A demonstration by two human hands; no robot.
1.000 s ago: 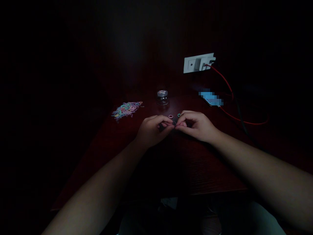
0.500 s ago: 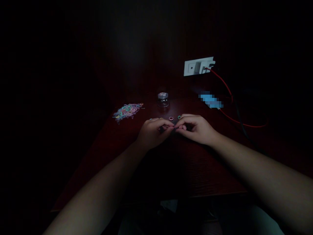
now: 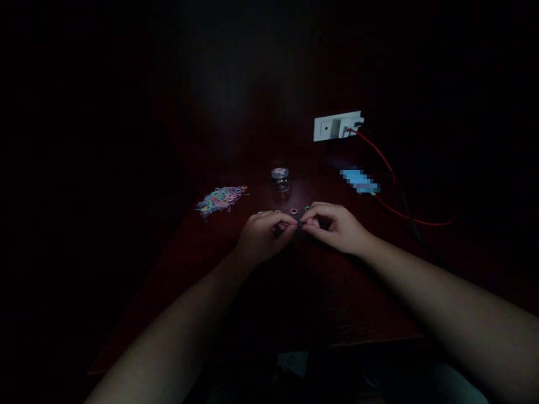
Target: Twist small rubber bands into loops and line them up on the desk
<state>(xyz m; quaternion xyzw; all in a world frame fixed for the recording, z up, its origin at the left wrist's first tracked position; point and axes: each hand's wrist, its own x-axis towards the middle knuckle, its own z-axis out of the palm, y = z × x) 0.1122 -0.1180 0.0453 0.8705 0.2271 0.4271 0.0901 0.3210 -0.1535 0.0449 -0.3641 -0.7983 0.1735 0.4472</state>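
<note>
Over the dark red table, my left hand and my right hand face each other with their fingertips close together. Both are closed in a pinch. Between the fingertips shows a small dark thing, too small and dim to name. Just beyond the fingers lie a pink ring-shaped band and a green band, the latter partly behind my right hand. Other small pieces peek out behind my left hand, mostly hidden.
A heap of colourful small bands lies at the table's left. Behind my hands stands a clear lidded jar. To the right are a blurred-out blue device, a red cable and a white wall socket with a plug.
The view has tilted up a little, so everything sits lower in the picture. My fingertips have parted slightly, and more of the small dark thing shows between them.
</note>
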